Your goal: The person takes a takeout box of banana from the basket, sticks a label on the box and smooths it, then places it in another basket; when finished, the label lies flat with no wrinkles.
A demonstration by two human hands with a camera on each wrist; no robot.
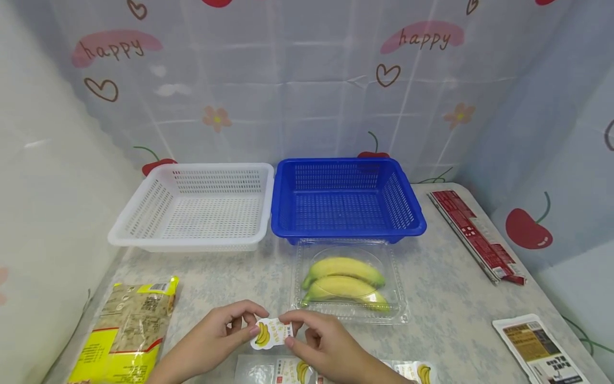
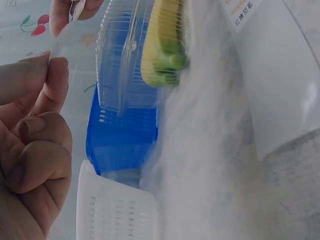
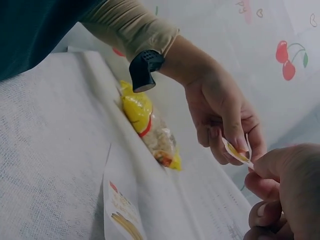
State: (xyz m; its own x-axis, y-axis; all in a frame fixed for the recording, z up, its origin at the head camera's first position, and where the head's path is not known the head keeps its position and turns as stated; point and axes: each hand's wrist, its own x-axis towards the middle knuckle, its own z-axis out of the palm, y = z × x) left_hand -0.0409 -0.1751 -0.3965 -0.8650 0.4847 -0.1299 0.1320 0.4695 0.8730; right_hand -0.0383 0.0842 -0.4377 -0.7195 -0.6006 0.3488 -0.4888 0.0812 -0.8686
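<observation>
Between my two hands is a small white banana sticker, printed with yellow bananas and lettering. My left hand pinches its left end between thumb and index finger, and my right hand pinches the right end the same way. In the right wrist view the sticker appears edge-on and slightly bent. Just beyond the hands, a clear plastic clamshell box with its lid down holds two yellow bananas with greenish ends. Below the hands lies a sheet of similar stickers, partly hidden by my right hand.
A white basket and a blue basket stand side by side at the back. At left lies a yellow-and-clear food bag. To the right are a long red packet and a white-edged pouch, near the table's edge.
</observation>
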